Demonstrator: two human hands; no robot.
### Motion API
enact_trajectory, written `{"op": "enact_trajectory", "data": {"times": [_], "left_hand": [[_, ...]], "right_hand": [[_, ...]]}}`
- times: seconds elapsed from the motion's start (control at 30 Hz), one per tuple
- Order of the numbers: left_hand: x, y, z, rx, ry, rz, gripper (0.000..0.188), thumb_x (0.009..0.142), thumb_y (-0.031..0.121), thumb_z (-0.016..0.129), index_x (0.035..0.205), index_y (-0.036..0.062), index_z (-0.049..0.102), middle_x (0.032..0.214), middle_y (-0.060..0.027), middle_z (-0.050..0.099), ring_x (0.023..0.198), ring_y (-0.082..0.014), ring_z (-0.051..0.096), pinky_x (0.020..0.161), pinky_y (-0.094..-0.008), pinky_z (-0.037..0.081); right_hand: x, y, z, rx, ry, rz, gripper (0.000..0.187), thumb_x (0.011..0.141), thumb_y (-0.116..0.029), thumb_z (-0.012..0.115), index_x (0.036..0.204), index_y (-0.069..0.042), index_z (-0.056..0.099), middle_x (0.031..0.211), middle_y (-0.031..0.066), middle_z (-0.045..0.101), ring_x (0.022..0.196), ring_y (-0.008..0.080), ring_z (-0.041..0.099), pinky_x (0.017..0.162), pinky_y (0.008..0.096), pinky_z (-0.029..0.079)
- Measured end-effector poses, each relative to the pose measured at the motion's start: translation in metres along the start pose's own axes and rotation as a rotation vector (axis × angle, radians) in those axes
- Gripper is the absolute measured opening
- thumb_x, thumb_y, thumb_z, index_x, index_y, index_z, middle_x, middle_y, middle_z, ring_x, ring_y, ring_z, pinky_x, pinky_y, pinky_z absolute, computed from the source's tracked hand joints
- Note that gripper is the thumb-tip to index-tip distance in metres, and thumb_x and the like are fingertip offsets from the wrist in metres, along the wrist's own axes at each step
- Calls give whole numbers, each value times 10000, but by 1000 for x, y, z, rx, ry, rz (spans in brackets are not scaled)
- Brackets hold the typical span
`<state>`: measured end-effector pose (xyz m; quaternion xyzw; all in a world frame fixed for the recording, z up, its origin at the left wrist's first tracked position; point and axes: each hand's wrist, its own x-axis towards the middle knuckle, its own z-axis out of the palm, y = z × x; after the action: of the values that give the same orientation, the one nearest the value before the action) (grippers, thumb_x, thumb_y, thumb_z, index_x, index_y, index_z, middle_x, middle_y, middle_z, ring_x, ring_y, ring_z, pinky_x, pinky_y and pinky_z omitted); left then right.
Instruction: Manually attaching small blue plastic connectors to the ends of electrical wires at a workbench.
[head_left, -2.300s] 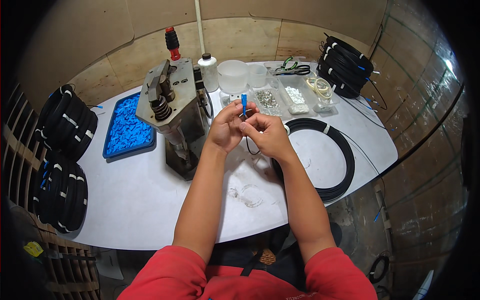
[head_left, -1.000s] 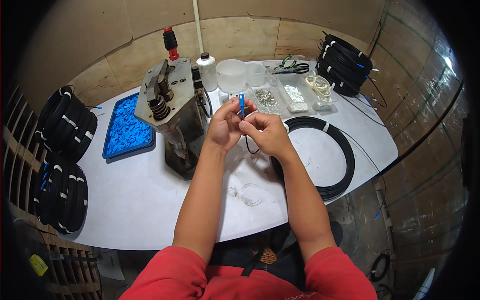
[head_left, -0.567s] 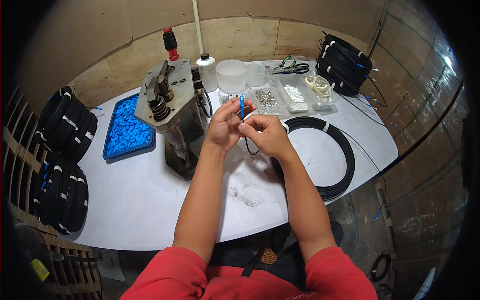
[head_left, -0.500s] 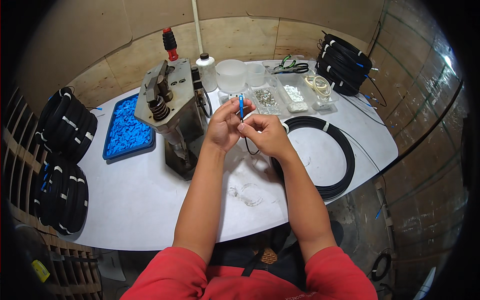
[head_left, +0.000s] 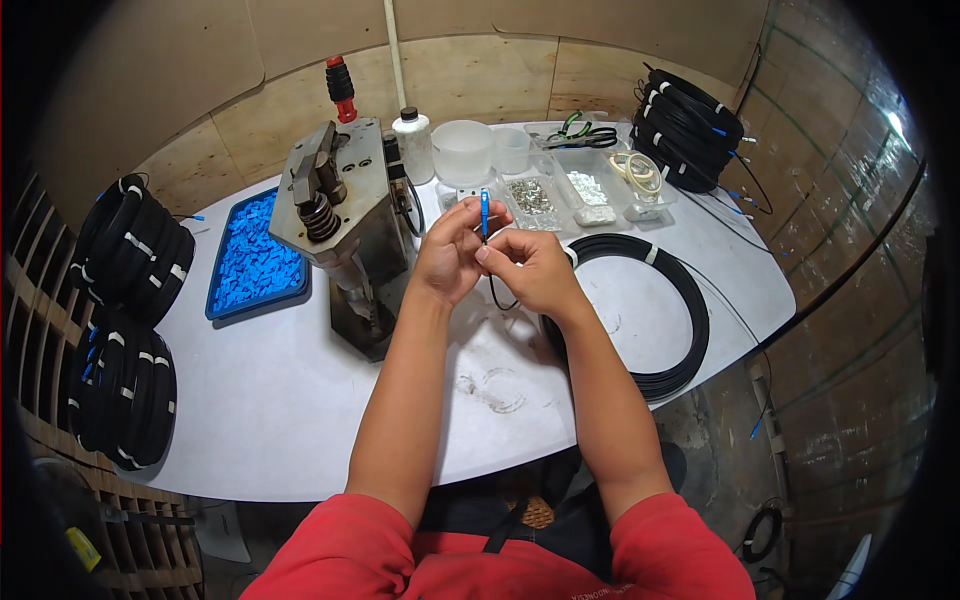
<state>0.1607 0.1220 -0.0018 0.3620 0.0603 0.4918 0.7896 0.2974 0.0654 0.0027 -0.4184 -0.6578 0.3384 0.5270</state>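
Note:
Above the middle of the table my two hands meet around one cable end. A slim blue cable connector [head_left: 485, 212] stands upright there, its black cable [head_left: 495, 293] looping down below. My left hand [head_left: 455, 250] has its fingers curled around the connector from behind. Just under it, the thumb and forefinger of my right hand [head_left: 530, 268] pinch the black cable where it leaves the connector. A coil of black cable [head_left: 690, 310] lies flat on the table beside my right forearm.
A metal press [head_left: 350, 220] stands left of my hands, beside a blue tray [head_left: 258, 308] of small blue parts. Behind are a bottle [head_left: 413, 145], a round tub [head_left: 463, 150], clear trays [head_left: 535, 205] of small parts and pliers [head_left: 590, 137]. Cable coils [head_left: 130, 250] stack left, more coils [head_left: 685, 130] at back right.

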Motion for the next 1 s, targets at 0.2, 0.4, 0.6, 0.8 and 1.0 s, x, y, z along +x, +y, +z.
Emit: {"op": "enact_trajectory", "data": {"times": [0.2,0.4,0.6,0.8,1.0], "left_hand": [[-3,2,9,-1,-3,-15,202,921,218,539,1003,34,555,980,-104,604,952,-217,578,814,-362,506],[-3,2,11,-10,22,-2,190,917,215,538,989,39,553,976,-110,603,937,-219,579,812,-363,507],[-2,1,9,11,19,-14,176,925,215,529,974,46,541,974,-107,602,939,-221,580,814,-366,509],[-1,0,7,0,18,-12,172,926,210,522,976,46,529,979,-109,605,948,-228,583,822,-375,510],[1,-2,0,38,-26,-22,223,933,241,516,1024,42,558,1007,-89,631,995,-227,598,872,-378,499]], "right_hand": [[-1,-3,1,7,10,4,163,847,-140,663,784,9,677,597,-36,557,537,30,455,488,229,354],[0,-1,2,10,11,3,166,852,-144,662,791,10,679,601,-36,562,546,30,463,495,228,362],[-2,-6,0,-100,-35,34,157,864,-146,670,818,3,679,709,2,634,652,51,547,594,221,432],[-2,-8,0,-107,-30,35,161,858,-148,670,810,6,677,686,1,622,629,52,530,579,225,420],[-1,-3,4,-84,20,-37,180,832,-164,679,786,10,674,574,-1,563,528,58,470,498,249,386]]}}
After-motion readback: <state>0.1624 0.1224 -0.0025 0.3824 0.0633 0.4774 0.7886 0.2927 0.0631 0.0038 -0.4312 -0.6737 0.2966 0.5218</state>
